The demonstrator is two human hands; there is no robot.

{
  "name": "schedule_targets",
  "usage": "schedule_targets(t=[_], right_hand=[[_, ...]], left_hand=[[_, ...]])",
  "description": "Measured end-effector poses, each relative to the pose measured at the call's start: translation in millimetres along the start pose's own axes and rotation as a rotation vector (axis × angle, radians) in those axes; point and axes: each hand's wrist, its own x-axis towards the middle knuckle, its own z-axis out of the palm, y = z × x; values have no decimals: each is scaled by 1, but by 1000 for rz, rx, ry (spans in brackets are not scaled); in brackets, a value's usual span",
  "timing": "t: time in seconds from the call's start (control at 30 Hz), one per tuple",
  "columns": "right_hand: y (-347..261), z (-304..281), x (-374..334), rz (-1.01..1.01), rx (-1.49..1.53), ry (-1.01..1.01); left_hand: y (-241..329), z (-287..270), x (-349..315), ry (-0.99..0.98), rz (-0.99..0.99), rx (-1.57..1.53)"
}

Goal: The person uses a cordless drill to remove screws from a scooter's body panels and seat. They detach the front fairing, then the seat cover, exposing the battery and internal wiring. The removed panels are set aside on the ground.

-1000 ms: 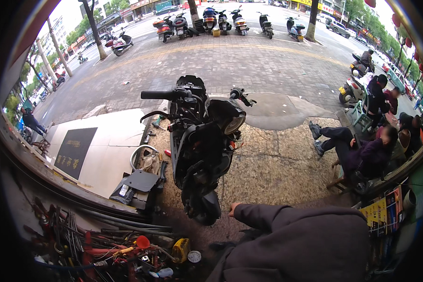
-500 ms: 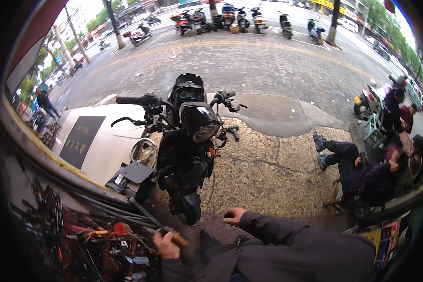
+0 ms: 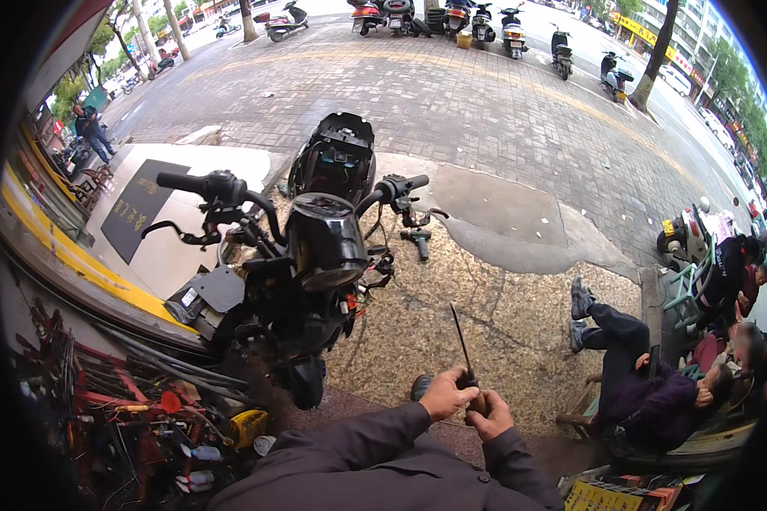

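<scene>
My left hand [image 3: 448,395] and my right hand [image 3: 491,417] meet in front of my body, both closed on one tool. It has a long, thin, dark shaft [image 3: 461,339] pointing up and away, and a brown handle [image 3: 479,404] partly hidden by my fingers. Its exact kind is unclear. My left fingers pinch the dark part at the shaft's base, while my right hand holds the brown part. Ahead and to the left stands a black motorcycle [image 3: 320,247], with handlebars, levers and a headlight facing me. A green cordless drill [image 3: 418,242] lies on the ground beyond it.
A heap of tools and cables [image 3: 119,400] fills the lower left, with a yellow object [image 3: 249,427] beside it. At right a seated person [image 3: 656,404] stretches out their legs near a wooden stool [image 3: 578,417]. Parked scooters [image 3: 513,34] line the far kerb.
My left hand has moved from the tool heap to mid-front, bringing the brown-handled tool. My right hand, empty before, has joined it and closed on the tool. The view has shifted.
</scene>
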Motion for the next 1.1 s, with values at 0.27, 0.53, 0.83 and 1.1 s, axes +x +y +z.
schedule_targets(t=[0.27, 0.53, 0.83, 1.1], right_hand=[[-18, -122, 85, 167, 35, 244], [-2, -166, 222, 206, 101, 147], [-78, -193, 472, 95, -131, -235], [-173, -168, 669, -55, -287, -580]], left_hand=[[62, 17, 136, -123, 56, 244], [102, -45, 226, 208, 39, 8], [139, -100, 348, 652, 59, -109], [169, -117, 406, 884, 118, -374]])
